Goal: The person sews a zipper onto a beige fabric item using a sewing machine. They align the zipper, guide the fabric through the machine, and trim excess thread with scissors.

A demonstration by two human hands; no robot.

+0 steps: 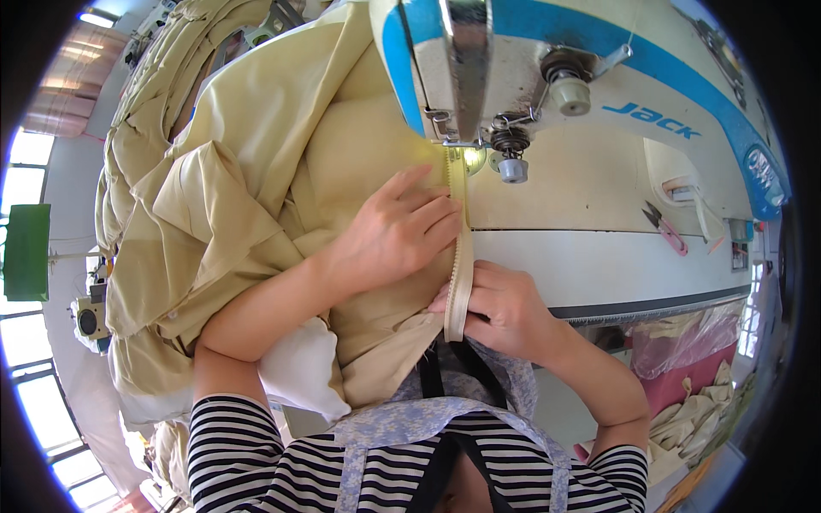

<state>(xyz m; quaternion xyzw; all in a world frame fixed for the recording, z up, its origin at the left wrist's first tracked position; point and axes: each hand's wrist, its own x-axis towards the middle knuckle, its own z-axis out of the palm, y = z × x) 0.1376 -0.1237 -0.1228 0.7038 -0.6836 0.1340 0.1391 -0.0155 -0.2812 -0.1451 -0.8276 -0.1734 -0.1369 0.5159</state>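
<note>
Striped sleeve (256,453), right hand (500,308) pinching zipper tape (460,256), left hand (398,231) spread flat on beige fabric (248,171)

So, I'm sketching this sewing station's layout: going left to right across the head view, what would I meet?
Heap of beige fabric → left hand → zipper tape → right hand → pink thread snips.

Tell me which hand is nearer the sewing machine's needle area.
Left. The left hand lies flat on the beige fabric with its fingertips just below the needle area. The right hand sits lower, at the table's near edge, pinching the zipper tape.
</note>
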